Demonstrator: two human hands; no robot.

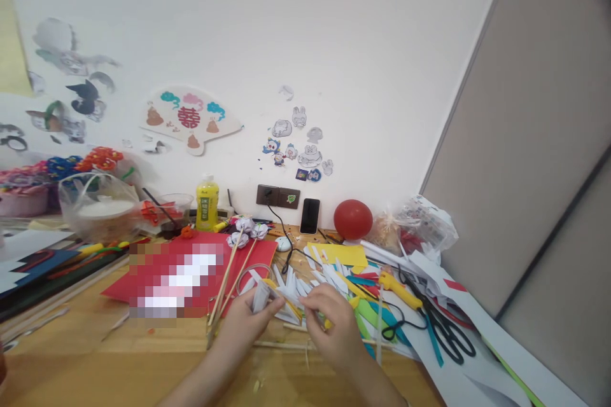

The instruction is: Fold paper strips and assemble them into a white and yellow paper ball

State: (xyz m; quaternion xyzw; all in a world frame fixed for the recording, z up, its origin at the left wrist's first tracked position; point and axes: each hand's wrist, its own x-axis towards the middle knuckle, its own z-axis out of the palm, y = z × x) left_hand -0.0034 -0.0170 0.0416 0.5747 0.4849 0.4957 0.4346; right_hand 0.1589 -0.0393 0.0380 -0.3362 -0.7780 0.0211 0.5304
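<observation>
My left hand (248,324) and my right hand (331,324) meet over the wooden table (119,356), both pinched on a small folded piece of white paper strips (274,296) held between them. A yellow strip pokes out by my right fingers. Loose white, yellow, green and blue paper strips (334,276) lie just behind the hands. Thin wooden sticks (229,283) lean to the left of my left hand.
Red paper (143,267) lies left. Black scissors (446,327) and a yellow-handled tool (398,289) lie right. At the wall stand a yellow bottle (207,203), a black phone (310,215), a red balloon (352,219) and plastic bags (420,222).
</observation>
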